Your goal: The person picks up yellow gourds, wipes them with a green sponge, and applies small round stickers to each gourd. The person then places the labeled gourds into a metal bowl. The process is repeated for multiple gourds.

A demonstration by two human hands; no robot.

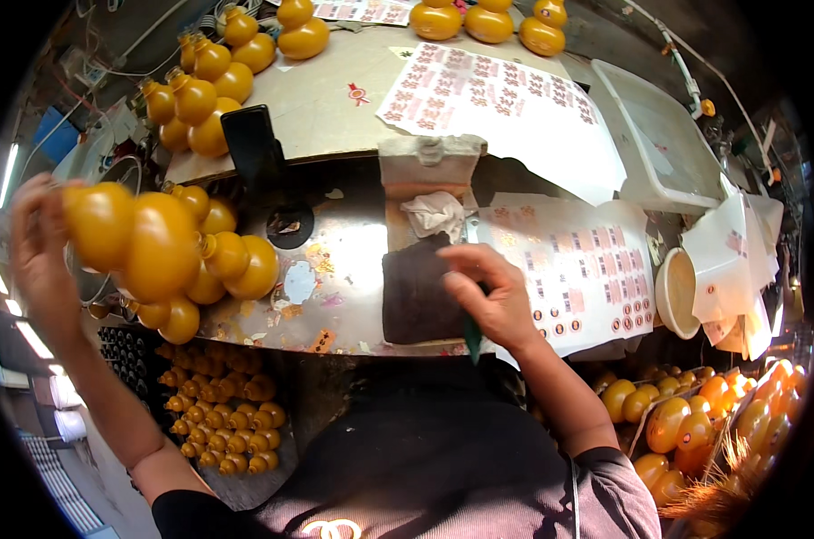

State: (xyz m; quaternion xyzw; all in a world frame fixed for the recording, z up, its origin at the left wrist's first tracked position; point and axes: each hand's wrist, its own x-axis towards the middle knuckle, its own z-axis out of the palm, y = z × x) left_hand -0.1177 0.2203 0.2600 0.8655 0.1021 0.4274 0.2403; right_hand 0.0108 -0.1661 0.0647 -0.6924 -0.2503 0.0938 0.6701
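Off to the left, my left hand (43,238) is closed around the end of a glossy yellow gourd-shaped bottle (155,242), tilted and blurred by motion. It hangs in front of other yellow gourd bottles (250,265) on the bench. At the middle, my right hand (497,301) hovers at the right edge of a dark cloth pad (416,301), thumb and index finger apart. Its other fingers curl over a slim dark green object (472,340) that sticks out below the palm; its kind is unclear. A crumpled white cloth (435,216) lies just beyond the pad.
Sticker sheets (586,269) lie right of the pad, with more behind (497,90). A phone (252,144) stands at back left near more gourd bottles (209,99). A white plastic tub (663,135) and a round bowl (676,292) are right. Bottles fill crates (636,440) below.
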